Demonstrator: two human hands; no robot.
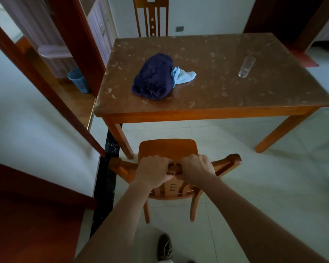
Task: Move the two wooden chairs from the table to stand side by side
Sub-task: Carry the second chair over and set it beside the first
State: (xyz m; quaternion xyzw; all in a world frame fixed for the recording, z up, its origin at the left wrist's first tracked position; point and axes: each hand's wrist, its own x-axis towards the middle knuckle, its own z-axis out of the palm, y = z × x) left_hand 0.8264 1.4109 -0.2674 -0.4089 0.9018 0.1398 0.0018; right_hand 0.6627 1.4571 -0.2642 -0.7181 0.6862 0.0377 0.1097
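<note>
Pale floor tiles (pixel 235 186) surround the bench (pixel 217 111); near chair (pixel 167 149) stands clear of it, far chair (pixel 151 16) behind. Left hand (pixel 152 170) and right hand (pixel 196 168) have fingers wrapped round its top rail, probably first step; next, carry it.

Near chair (pixel 168 149) before table (pixel 207 109), far chair (pixel 151 16) behind.

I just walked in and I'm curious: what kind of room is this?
Probably a home dining area: a wooden table with matching chairs, one gripped by both hands, another at the far side, and doorways off a tiled floor.
</note>
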